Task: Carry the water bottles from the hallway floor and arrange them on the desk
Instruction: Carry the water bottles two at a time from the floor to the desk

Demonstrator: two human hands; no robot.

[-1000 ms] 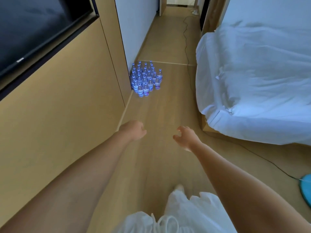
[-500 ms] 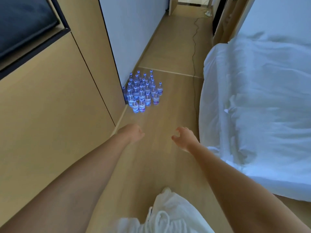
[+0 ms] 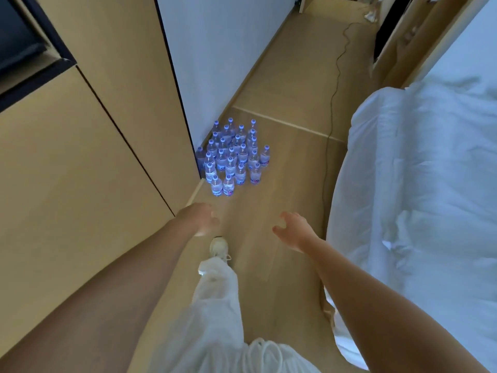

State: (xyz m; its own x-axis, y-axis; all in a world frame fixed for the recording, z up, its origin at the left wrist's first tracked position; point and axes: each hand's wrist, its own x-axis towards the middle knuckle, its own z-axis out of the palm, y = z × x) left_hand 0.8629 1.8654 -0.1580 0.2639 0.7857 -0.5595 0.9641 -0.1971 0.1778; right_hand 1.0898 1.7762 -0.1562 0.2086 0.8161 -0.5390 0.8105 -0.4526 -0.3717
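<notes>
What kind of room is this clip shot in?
Probably a hotel room or bedroom: a bed with white bedding, a wood floor, and built-in wood panelling on the left.

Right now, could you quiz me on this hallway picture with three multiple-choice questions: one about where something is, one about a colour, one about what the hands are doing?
1. Where do the water bottles stand?
A. on the bed
B. on the floor by the wall corner
C. on a desk

2. What colour are the bottle caps?
A. red
B. green
C. white

3. What are the hands doing?
A. both held out with nothing in them
B. each gripping a bottle
C. pulling the bed sheet

Answers:
1 B, the cluster stands upright on the wooden floor beside the wall corner.
2 C, every cap looks white.
3 A, the left hand and right hand reach forward, short of the bottles.
</notes>
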